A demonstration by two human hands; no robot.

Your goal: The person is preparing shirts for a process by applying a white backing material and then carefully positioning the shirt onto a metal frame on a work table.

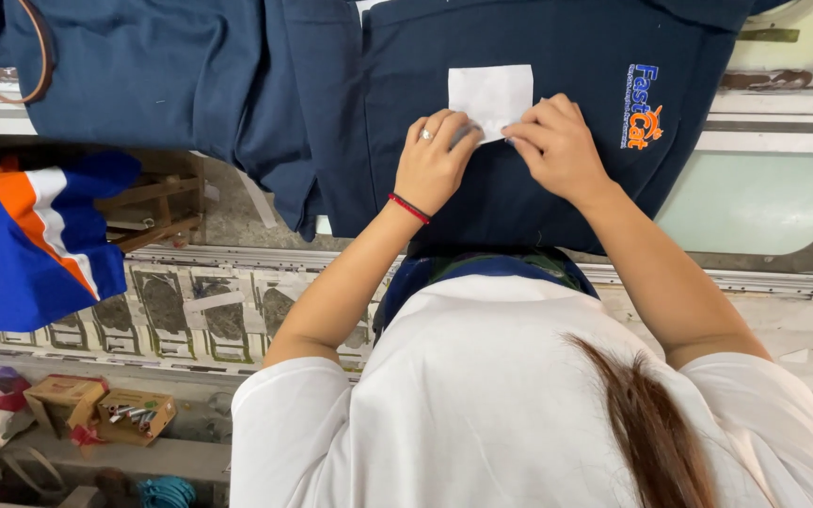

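Both hands are pinching the bottom edge of a white rectangular patch (490, 97). Left hand (433, 160) has its grip clenched on the lower-left corner w/ fingertips curled over it, right hand (557, 146) has its grip on the lower-right edge, fingers pressed flat. Patch sits on the chest of a navy shirt (557, 56) spread flat on the table (783, 127), top and side edges of the patch free, nothing crowding them.

Room-wise: open navy fabric above and to both sides of the patch. An embroidered logo (644, 105) in blue and orange sits just right of the right hand, not touching. Shirt's lower-left hem hangs off the table edge. More navy cloth (143, 75) lies to the left, overlapping.

Textures: patch looks thin, smooth, papery w/ crisp corners; shirt is matte knit, soft folds. Left wrist has a red cord bracelet (409, 208), ring on a finger. Blue/orange/white garment (30, 235) far left, well apart. Small cardboard boxes (96, 404) on the floor below.
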